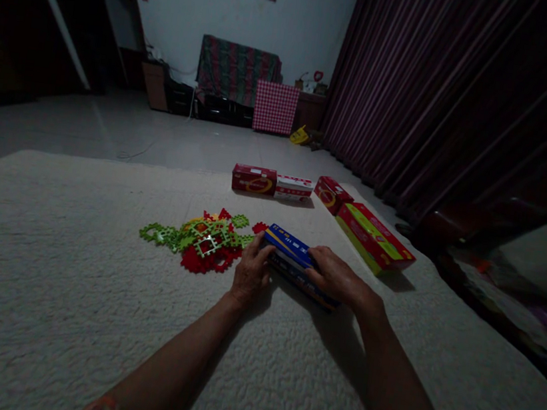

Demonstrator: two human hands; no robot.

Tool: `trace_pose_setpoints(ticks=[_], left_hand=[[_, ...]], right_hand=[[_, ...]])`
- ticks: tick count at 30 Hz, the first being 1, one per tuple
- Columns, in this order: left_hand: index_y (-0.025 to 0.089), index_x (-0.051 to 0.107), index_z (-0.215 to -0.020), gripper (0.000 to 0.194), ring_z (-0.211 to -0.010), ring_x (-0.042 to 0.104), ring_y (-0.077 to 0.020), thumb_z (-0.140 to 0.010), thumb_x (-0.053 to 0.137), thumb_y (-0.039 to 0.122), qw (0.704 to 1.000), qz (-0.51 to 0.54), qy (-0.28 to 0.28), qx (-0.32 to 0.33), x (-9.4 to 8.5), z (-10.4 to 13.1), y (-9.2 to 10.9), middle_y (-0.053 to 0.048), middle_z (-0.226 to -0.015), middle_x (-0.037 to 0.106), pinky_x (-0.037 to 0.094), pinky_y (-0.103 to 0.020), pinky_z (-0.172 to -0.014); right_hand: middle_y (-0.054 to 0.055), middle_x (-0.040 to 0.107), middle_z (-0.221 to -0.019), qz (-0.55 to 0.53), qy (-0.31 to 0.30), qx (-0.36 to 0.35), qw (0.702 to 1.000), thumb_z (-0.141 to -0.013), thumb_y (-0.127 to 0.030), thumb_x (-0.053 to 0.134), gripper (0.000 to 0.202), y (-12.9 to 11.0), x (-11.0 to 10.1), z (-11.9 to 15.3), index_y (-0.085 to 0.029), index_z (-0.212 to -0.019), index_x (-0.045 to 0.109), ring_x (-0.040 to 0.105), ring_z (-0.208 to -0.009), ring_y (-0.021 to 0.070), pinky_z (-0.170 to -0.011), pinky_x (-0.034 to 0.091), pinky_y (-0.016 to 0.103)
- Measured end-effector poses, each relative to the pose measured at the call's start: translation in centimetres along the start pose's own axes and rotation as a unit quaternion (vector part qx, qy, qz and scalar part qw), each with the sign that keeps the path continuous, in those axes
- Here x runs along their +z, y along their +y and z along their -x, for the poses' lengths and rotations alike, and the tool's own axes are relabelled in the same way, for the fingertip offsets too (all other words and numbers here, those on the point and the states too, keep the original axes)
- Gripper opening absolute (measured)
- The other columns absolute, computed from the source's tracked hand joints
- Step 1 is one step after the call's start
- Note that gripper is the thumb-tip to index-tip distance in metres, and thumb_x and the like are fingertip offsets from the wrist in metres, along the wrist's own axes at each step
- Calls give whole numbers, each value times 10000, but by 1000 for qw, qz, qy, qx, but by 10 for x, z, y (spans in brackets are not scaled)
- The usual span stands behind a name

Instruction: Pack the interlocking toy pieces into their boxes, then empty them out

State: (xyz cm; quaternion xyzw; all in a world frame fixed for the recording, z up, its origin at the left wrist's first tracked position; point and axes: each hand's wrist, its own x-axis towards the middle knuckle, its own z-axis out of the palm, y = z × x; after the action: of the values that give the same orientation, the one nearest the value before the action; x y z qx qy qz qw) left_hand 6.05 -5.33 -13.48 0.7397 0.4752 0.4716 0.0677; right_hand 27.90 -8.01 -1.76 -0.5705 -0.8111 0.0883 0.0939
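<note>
A long blue box (pixel 288 244) with yellow stripes and pale lettering lies slantwise between my two hands, low over or on the quilted cover. My left hand (pixel 252 271) grips its left end, thumb on the near side. Across the top and far side of its right half, my right hand (pixel 332 273) is wrapped. Just left of my left hand lies a pile of flat toothed plastic pieces (pixel 208 240), green, red and some yellow. Whether the box's underside touches the cover cannot be made out.
Beyond the pile stand a dark red box (pixel 253 180) and a white-and-red box (pixel 294 189) end to end. To the right, another dark red box (pixel 332 195) meets a red-and-yellow box (pixel 374 238). All rest on the pale quilted cover (pixel 62 312). A purple curtain (pixel 410 82) hangs at right.
</note>
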Motion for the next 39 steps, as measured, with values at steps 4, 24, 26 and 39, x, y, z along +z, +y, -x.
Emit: trace_pose_setpoints(ticks=[4, 24, 26, 39], left_hand=[[231, 614, -1261, 558, -1452, 441, -327, -770, 533, -20, 1000, 14, 1, -13, 0, 0, 1, -98, -1622, 396, 497, -502, -1127], [208, 593, -1251, 503, -1416, 466, -315, -788, 530, 22, 1000, 2, -8, 9, 0, 0, -3, -134, -1547, 480, 429, -507, -1179], [213, 595, -1255, 515, -1414, 465, -319, -783, 529, 17, 1000, 1, -11, 2, 0, -1, -3, -129, -1544, 481, 422, -512, -1182], [202, 614, -1258, 536, -1373, 499, -310, -768, 520, 5, 1000, -6, 5, 20, 0, -1, -4, -124, -1523, 513, 456, -491, -1142]], right_hand=[[143, 624, -1347, 10, 5, 5, 1000, -968, -267, 495, 347, -1, 4, 5, -216, -1294, 602, 601, -1249, 299, -1052, 494, 430], [101, 760, -1151, 56, 36, 35, 997, -1049, -337, 395, 381, -1, -17, -4, -240, -1338, 623, 718, -1006, 278, -855, 506, 342], [96, 766, -1098, 65, 48, 62, 995, -1024, -357, 472, 344, 3, -28, -8, -244, -1299, 645, 709, -981, 278, -827, 498, 340], [111, 727, -1064, 108, 206, 19, 972, -854, -48, 455, 260, 13, -23, -38, -189, -901, 669, 636, -1005, 251, -898, 423, 359]])
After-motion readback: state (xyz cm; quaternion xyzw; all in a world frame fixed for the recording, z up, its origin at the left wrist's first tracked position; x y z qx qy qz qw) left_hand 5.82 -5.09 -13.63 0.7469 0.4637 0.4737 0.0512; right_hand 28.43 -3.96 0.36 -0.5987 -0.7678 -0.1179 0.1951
